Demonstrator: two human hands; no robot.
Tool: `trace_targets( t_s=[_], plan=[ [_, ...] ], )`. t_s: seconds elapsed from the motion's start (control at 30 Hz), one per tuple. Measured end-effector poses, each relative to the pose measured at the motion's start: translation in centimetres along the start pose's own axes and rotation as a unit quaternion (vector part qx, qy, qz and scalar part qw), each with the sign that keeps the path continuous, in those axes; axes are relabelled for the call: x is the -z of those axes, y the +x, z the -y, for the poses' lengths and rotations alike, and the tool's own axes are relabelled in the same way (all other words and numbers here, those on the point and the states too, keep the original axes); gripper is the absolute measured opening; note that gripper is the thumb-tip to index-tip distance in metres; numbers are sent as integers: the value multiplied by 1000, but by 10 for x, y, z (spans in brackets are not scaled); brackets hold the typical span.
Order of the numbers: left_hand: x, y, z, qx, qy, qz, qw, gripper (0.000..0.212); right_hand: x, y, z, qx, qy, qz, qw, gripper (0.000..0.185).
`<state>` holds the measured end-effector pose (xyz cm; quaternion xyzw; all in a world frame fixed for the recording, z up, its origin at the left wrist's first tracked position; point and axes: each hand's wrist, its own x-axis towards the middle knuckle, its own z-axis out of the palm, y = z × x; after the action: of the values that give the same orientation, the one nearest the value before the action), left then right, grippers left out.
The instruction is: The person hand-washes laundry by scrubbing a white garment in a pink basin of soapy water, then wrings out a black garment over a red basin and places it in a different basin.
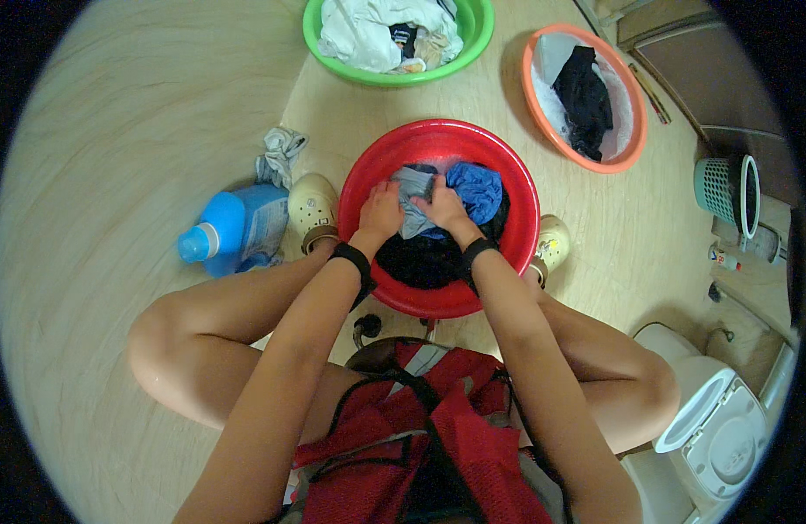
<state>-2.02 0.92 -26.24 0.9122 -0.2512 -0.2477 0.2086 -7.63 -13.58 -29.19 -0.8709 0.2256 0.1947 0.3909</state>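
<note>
Between my feet stands a red plastic basin (442, 308) with wet clothes in it. My left hand (382, 208) and my right hand (444, 206) both grip a light grey cloth (414, 187), one at each side of it. A bunched blue cloth (475, 190) lies just right of my right hand. Black fabric (419, 262) fills the lower part of the basin, beneath my wrists. Each wrist wears a black band. Parts of my fingers are hidden by the folds.
A green basin (403, 80) of mostly white clothes stands ahead; an orange basin (639, 118) holds black fabric in suds. Left lie a blue detergent bottle (246, 226) and a crumpled cloth (282, 154). A green basket (715, 187) and a toilet (711, 419) are at the right.
</note>
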Motion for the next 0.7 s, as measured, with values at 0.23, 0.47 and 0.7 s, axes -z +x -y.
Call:
trace_targets(
  t_s=[0.23, 0.47, 0.7],
  plan=[
    [18, -14, -1, -23, -18, 31, 999, 46, 27, -10, -18, -122, -87, 46, 988, 57],
    [38, -28, -6, -137, -73, 19, 988, 47, 74, -71, 24, 84, -217, 3, 972, 26],
    [83, -22, -72, -400, -206, 49, 892, 40, 188, -156, 92, 379, -62, -23, 923, 10]
  ],
)
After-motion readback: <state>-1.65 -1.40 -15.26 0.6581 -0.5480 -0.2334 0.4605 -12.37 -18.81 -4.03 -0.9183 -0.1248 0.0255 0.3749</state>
